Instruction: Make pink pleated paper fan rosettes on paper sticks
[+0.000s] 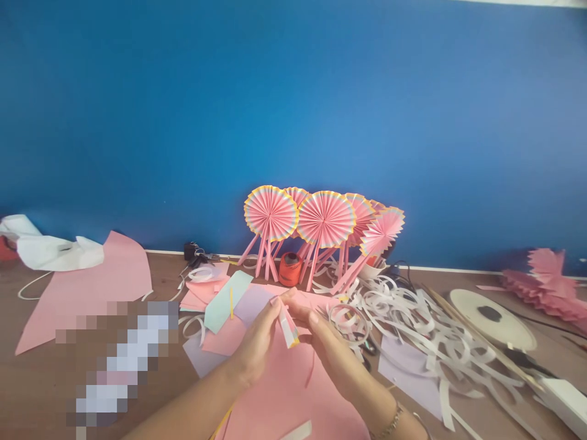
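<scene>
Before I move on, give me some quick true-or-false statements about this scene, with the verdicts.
1. The folded paper is between the left hand and the right hand. True.
2. The bracelet is on the left arm. False: the bracelet is on the right arm.
3. Pink paper fans stand before a blue wall. True.
4. The big heap of white strips lies left of both hands. False: it lies right.
</scene>
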The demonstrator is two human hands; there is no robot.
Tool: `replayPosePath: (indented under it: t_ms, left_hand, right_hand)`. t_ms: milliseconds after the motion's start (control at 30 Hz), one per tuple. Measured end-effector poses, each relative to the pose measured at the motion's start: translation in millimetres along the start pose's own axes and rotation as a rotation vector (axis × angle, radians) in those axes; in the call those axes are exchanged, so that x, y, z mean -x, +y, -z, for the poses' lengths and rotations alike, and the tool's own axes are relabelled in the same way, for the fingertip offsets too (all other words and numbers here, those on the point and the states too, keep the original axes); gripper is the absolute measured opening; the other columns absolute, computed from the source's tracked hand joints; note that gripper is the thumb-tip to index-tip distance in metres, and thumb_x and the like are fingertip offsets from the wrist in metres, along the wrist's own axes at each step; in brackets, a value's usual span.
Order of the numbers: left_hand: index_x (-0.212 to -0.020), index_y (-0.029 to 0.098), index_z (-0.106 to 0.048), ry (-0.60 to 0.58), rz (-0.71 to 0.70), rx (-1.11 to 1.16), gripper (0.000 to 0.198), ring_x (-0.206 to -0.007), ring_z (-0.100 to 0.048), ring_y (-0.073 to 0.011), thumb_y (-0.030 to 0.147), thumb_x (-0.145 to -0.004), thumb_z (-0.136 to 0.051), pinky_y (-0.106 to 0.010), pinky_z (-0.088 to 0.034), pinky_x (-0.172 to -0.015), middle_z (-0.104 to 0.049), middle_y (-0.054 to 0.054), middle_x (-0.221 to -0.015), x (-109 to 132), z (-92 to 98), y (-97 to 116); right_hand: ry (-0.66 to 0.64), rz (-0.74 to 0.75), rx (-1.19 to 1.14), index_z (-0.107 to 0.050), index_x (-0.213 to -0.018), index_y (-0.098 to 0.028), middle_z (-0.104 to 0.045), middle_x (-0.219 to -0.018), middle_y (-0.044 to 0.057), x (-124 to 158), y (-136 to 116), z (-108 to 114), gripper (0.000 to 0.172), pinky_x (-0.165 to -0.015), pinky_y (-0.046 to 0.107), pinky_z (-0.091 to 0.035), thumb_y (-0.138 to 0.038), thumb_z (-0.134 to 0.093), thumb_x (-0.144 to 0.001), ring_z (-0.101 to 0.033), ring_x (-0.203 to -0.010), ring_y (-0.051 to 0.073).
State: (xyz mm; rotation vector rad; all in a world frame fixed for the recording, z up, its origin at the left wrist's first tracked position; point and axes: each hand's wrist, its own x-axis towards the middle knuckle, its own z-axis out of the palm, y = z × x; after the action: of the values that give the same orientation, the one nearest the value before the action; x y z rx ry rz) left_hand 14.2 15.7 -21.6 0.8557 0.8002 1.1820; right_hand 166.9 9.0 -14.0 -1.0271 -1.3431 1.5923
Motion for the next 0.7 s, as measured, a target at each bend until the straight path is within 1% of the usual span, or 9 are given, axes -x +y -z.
replayPosePath:
  t_ms: [67, 133, 200, 300, 367, 433, 567, 633, 700]
  left_hand:
    - [-0.115, 0.022, -0.061, -0.024, -0.033, -0.105, 0.039, -0.133, -0.036, -0.0265, 0.047, -0.092, -0.043, -0.041, -0.025, -0.109, -0.056, -0.006, -0.132, 1.7, 1.1, -4.2]
    - [-0.118, 0.024, -0.06, -0.056, -0.065, -0.182, 0.04, -0.134, -0.033, -0.0245, 0.047, -0.093, -0.039, -0.039, -0.022, -0.111, -0.053, -0.005, -0.135, 3.6, 1.9, -6.4]
    - [-0.118, 0.024, -0.06, -0.092, -0.087, -0.217, 0.041, -0.133, -0.036, -0.0246, 0.047, -0.094, -0.036, -0.04, -0.024, -0.11, -0.055, -0.005, -0.132, 4.8, 2.5, -5.3]
    - [-0.119, 0.023, -0.059, -0.106, -0.088, -0.258, 0.041, -0.125, -0.043, -0.0249, 0.047, -0.094, -0.036, -0.04, -0.029, -0.106, -0.059, -0.006, -0.125, 4.2, 2.7, 1.2]
    - [-0.114, 0.021, -0.061, -0.1, -0.095, -0.32, 0.039, -0.118, -0.049, -0.0248, 0.046, -0.093, -0.04, -0.04, -0.033, -0.103, -0.062, -0.006, -0.118, 1.9, 3.0, 7.2]
    - [-0.105, 0.019, -0.065, -0.062, -0.112, -0.404, 0.033, -0.11, -0.054, -0.0249, 0.043, -0.089, -0.048, -0.038, -0.036, -0.099, -0.065, -0.007, -0.11, -1.5, 4.2, 13.3]
    - [-0.088, 0.018, -0.068, 0.033, -0.121, -0.635, 0.024, -0.094, -0.059, -0.0252, 0.037, -0.075, -0.065, -0.036, -0.042, -0.087, -0.067, -0.006, -0.09, -7.8, 9.6, 24.0]
    - [-0.087, 0.018, -0.069, 0.014, -0.129, -0.748, 0.025, -0.09, -0.059, -0.025, 0.036, -0.07, -0.07, -0.035, -0.043, -0.083, -0.066, -0.005, -0.086, -8.6, 11.8, 27.7]
    - [-0.085, 0.02, -0.069, -0.029, -0.168, -0.845, 0.024, -0.088, -0.059, -0.0245, 0.037, -0.068, -0.072, -0.033, -0.043, -0.08, -0.066, -0.004, -0.086, -7.8, 12.3, 29.9]
  right_hand:
    - [-0.077, 0.033, 0.027, -0.054, -0.126, -0.029, -0.05, -0.136, 0.007, 2.3, -4.1, -3.5, 0.051, -0.097, 0.041, -0.038, -0.058, -0.052, -0.084, -0.042, -0.126, 0.026]
    - [-0.086, 0.023, 0.065, -0.055, -0.123, -0.027, -0.051, -0.133, 0.007, 3.3, -7.8, -6.4, 0.053, -0.094, 0.04, -0.041, -0.055, -0.061, -0.079, -0.047, -0.118, 0.027]
    - [-0.057, -0.015, 0.104, -0.058, -0.112, -0.023, -0.056, -0.123, 0.008, 2.6, -9.2, -6.7, 0.047, -0.087, 0.038, -0.043, -0.051, -0.066, -0.075, -0.055, -0.103, 0.026]
    - [-0.006, -0.035, 0.177, -0.059, -0.095, -0.02, -0.061, -0.103, 0.005, -0.7, -8.6, -2.0, 0.033, -0.079, 0.034, -0.044, -0.044, -0.066, -0.074, -0.057, -0.087, 0.021]
    - [0.029, 0.004, 0.267, -0.059, -0.087, -0.019, -0.062, -0.091, 0.003, -2.9, -8.7, 2.6, 0.024, -0.077, 0.033, -0.043, -0.037, -0.065, -0.073, -0.056, -0.082, 0.019]
    - [0.072, 0.06, 0.392, -0.06, -0.082, -0.018, -0.061, -0.082, 0.002, -4.4, -9.9, 7.0, 0.017, -0.078, 0.033, -0.042, -0.032, -0.063, -0.072, -0.054, -0.079, 0.019]
    - [0.139, 0.085, 0.587, -0.06, -0.082, -0.019, -0.062, -0.08, 0.001, -5.1, -14.0, 13.3, 0.013, -0.079, 0.033, -0.041, -0.025, -0.062, -0.071, -0.055, -0.079, 0.019]
    - [0.136, 0.083, 0.621, -0.061, -0.082, -0.019, -0.063, -0.079, 0.001, -5.0, -15.8, 15.5, 0.011, -0.076, 0.031, -0.041, -0.024, -0.06, -0.072, -0.056, -0.078, 0.019]
    - [0.122, 0.095, 0.65, -0.062, -0.08, -0.02, -0.062, -0.077, 0.0, -4.8, -16.8, 17.1, 0.009, -0.073, 0.03, -0.041, -0.023, -0.059, -0.073, -0.056, -0.076, 0.018]
